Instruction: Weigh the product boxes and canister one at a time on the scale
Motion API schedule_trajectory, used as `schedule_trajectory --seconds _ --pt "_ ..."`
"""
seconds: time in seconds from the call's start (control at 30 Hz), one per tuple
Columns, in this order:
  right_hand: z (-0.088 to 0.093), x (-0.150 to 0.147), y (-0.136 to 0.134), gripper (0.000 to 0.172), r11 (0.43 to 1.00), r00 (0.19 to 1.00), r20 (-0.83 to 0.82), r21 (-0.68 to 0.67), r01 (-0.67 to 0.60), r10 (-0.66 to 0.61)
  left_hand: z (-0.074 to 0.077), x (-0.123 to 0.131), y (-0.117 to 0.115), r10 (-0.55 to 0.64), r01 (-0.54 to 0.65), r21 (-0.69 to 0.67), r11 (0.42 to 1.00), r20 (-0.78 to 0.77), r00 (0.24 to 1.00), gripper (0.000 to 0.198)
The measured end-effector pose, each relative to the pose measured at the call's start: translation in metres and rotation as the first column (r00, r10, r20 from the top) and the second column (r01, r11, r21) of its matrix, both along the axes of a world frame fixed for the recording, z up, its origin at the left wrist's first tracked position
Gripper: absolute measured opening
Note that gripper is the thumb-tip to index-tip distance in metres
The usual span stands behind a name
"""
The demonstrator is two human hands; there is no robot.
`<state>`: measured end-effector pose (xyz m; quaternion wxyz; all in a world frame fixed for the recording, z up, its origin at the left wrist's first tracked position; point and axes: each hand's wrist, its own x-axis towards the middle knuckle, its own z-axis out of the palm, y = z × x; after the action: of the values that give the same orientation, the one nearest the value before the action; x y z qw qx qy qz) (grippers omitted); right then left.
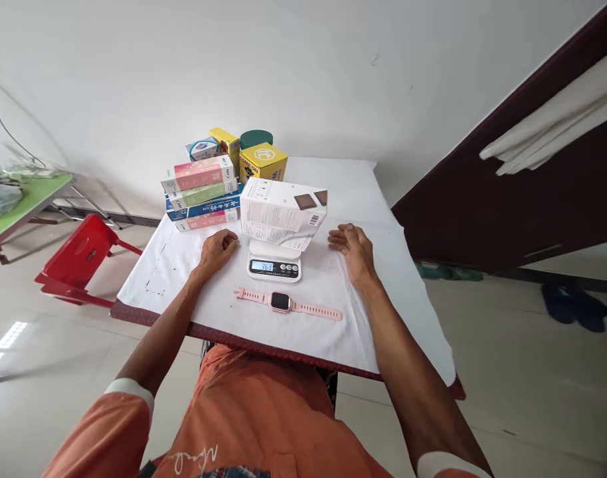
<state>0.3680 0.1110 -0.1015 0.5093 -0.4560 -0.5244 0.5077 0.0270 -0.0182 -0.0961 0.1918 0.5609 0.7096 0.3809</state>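
Note:
A white box [282,212] with printed text lies on a small white digital scale [274,263] whose display is lit. My left hand [218,251] rests on the white table cover left of the scale, fingers loosely curled, holding nothing. Right of the box, my right hand [352,245] lies on the table with its fingers bent and slightly apart, also with nothing in it. A pink smartwatch [286,303] lies flat with straps stretched out, just in front of the scale.
A stack of colourful boxes [202,192] stands at the table's [378,312] back left, with yellow boxes [261,161] and a green round tin [256,139] behind. A red plastic chair [79,259] and a green table [29,199] are at left. A dark door frame is at right.

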Motion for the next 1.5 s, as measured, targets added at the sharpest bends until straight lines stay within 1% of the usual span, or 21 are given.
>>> schedule_trajectory --seconds 0.07,0.13,0.17,0.23,0.3,0.37,0.43,0.5,0.57,0.63,0.7,0.8,0.87,0.97,1.07,1.17,1.23,1.33,1.4,1.47,1.5 --pt "-0.012 0.0 -0.001 0.064 0.998 0.998 0.003 0.009 0.066 -0.066 0.006 -0.006 -0.003 -0.029 0.03 -0.009 0.999 0.14 0.99 0.023" --pt "-0.017 -0.001 -0.001 0.057 0.997 0.997 0.01 0.02 0.07 -0.07 0.017 -0.015 -0.008 -0.089 0.096 -0.019 0.995 0.233 0.969 0.032" --pt "-0.017 -0.001 -0.001 0.054 0.998 0.998 0.02 0.02 0.063 -0.064 0.025 -0.02 -0.01 -0.119 0.128 -0.022 0.991 0.248 0.961 0.037" --pt "-0.016 -0.001 0.0 0.049 0.998 0.998 0.04 0.022 0.057 -0.058 0.044 -0.026 -0.011 -0.16 0.166 -0.005 0.986 0.234 0.959 0.045" --pt "-0.015 0.0 0.0 0.046 0.998 0.997 0.054 0.03 0.053 -0.055 0.063 -0.029 -0.006 -0.169 0.163 0.047 0.985 0.198 0.965 0.057" --pt "-0.014 0.001 -0.001 0.044 0.998 0.997 0.064 0.045 0.045 -0.048 0.078 -0.029 0.007 -0.166 0.152 0.099 0.983 0.154 0.974 0.073" --pt "-0.013 0.003 -0.002 0.042 0.998 0.997 0.073 0.057 0.029 -0.033 0.087 -0.029 0.025 -0.212 0.199 0.112 0.974 0.119 0.97 0.086" --pt "-0.013 0.004 -0.003 0.04 0.998 0.996 0.083 0.062 0.016 -0.021 0.09 -0.029 0.042 -0.326 0.315 0.104 0.943 0.114 0.939 0.09" --pt "-0.013 0.005 -0.003 0.039 0.998 0.996 0.093 0.058 0.013 -0.018 0.088 -0.028 0.056 -0.439 0.426 0.115 0.897 0.132 0.889 0.092" --pt "-0.013 0.005 -0.003 0.04 0.998 0.995 0.1 0.056 0.015 -0.02 0.086 -0.024 0.065 -0.506 0.487 0.144 0.861 0.16 0.848 0.094" --pt "-0.013 0.005 -0.003 0.042 0.998 0.995 0.101 0.061 0.016 -0.022 0.083 -0.018 0.07 -0.544 0.519 0.167 0.838 0.199 0.815 0.097" --pt "-0.015 0.005 -0.002 0.044 0.998 0.995 0.102 0.066 0.015 -0.022 0.082 -0.011 0.075 -0.571 0.539 0.187 0.821 0.268 0.776 0.099" --pt "-0.016 0.005 -0.001 0.042 0.998 0.994 0.107 0.066 0.019 -0.026 0.082 -0.01 0.078 -0.57 0.536 0.195 0.821 0.289 0.769 0.098" --pt "-0.017 0.005 0.0 0.041 0.997 0.993 0.11 0.072 0.022 -0.03 0.087 -0.008 0.081 -0.556 0.531 0.169 0.831 0.288 0.779 0.098" --pt "-0.017 0.005 0.0 0.042 0.997 0.994 0.105 0.078 0.018 -0.026 0.093 -0.005 0.08 -0.502 0.487 0.125 0.864 0.262 0.824 0.095" --pt "-0.016 0.004 -0.002 0.039 0.998 0.994 0.105 0.068 0.019 -0.026 0.101 -0.004 0.068 -0.406 0.391 0.11 0.914 0.262 0.876 0.088" --pt "-0.015 0.004 -0.003 0.035 0.998 0.994 0.104 0.066 0.017 -0.024 0.108 -0.011 0.05 -0.337 0.317 0.117 0.941 0.271 0.902 0.081" --pt "-0.014 0.004 -0.005 0.03 0.997 0.995 0.101 0.078 0.01 -0.018 0.125 -0.034 0.01 -0.216 0.18 0.181 0.967 0.204 0.955 0.078" --pt "-0.013 0.004 -0.006 0.03 0.997 0.994 0.112 0.078 0.007 -0.016 0.135 -0.055 -0.02 -0.111 0.082 0.205 0.975 0.132 0.985 0.081" --pt "-0.012 0.003 -0.006 0.03 0.997 0.992 0.125 0.072 0.009 -0.018 0.14 -0.074 -0.048 -0.01 -0.002 0.178 0.984 0.072 0.997 0.077" --pt "-0.012 0.003 -0.005 0.031 0.997 0.992 0.128 0.07 0.012 -0.021 0.139 -0.081 -0.059 0.028 -0.039 0.163 0.986 0.068 0.997 0.076"
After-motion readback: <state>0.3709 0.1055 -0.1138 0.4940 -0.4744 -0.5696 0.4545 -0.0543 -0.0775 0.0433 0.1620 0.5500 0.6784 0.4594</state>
